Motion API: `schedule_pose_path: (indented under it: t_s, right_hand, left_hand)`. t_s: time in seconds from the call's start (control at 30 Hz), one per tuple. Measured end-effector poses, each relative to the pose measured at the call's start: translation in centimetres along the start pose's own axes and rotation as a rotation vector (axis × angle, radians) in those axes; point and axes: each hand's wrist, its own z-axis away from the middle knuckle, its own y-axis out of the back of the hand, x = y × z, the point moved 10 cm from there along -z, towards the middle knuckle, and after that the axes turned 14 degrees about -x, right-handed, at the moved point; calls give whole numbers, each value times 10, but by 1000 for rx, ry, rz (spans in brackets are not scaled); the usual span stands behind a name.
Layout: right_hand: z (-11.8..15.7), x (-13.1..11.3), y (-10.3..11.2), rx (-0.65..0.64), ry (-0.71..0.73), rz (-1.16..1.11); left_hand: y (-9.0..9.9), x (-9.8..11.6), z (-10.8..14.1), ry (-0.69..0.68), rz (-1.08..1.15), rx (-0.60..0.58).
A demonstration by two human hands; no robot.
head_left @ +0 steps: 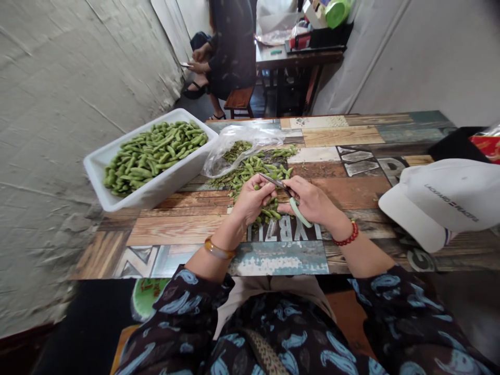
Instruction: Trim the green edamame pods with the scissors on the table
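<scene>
In the head view my left hand (252, 199) is closed in a pinch on a green soybean pod (257, 186) over the middle of the table. My right hand (312, 203) grips a pair of scissors (300, 212) with pale green handles. The blades point left and reach the fingertips of my left hand. Beneath both hands lies a loose pile of soybean pods (246, 173). Behind the pile, a clear plastic bag (260, 136) lies with trimmings (236, 151) inside it or at its mouth.
A white plastic tub (164, 186) of pods (156, 151) stands at the left near the wall. On the right of the patterned table (175, 223) rests a white cap (437, 195). Beyond are a seated person (232, 47), a stool (239, 98) and a cluttered second table (297, 60).
</scene>
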Motion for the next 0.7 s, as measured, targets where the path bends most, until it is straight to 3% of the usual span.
schedule_pose_path:
  t_s: [0.27, 0.5, 0.7]
  right_hand:
    - [1, -2, 3, 11, 26, -21]
    - [3, 2, 0, -15, 31, 30]
    - [4, 5, 4, -17, 22, 39]
  left_hand:
    - [-6, 1, -1, -6, -65, -47]
    - [-2, 3, 2, 23, -133, -20]
    - [14, 8, 1, 5, -156, 41]
